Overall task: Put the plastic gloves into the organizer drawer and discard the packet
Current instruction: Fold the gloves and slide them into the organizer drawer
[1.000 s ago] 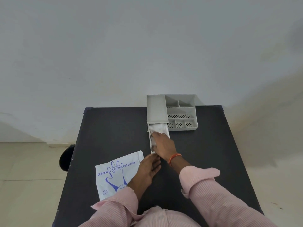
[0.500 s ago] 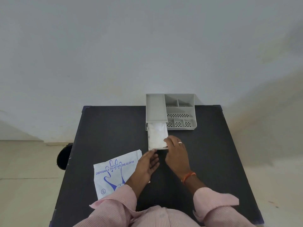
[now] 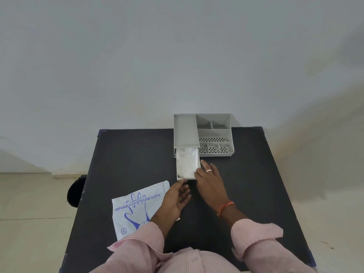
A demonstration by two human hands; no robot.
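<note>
A grey organizer (image 3: pixel 185 131) stands at the table's far edge, its drawer (image 3: pixel 178 175) pulled out toward me. Folded clear plastic gloves (image 3: pixel 186 162) lie inside the drawer. My right hand (image 3: pixel 211 184) rests at the drawer's front right corner, fingers spread and touching its rim. My left hand (image 3: pixel 175 198) sits just below the drawer's front left corner, fingers loosely apart, a fingertip at the drawer front. The white glove packet (image 3: pixel 136 207) with blue print lies flat on the table to the left, partly under my left wrist.
The black table (image 3: pixel 128 154) stands against a white wall. The organizer's right side has several open compartments (image 3: pixel 213 134), some perforated. A dark round object (image 3: pixel 75 191) sits on the floor by the table's left edge.
My right hand came off the gloves in the drawer and moved to the drawer's front right corner. My left hand stayed near the drawer front. The gloves now lie uncovered.
</note>
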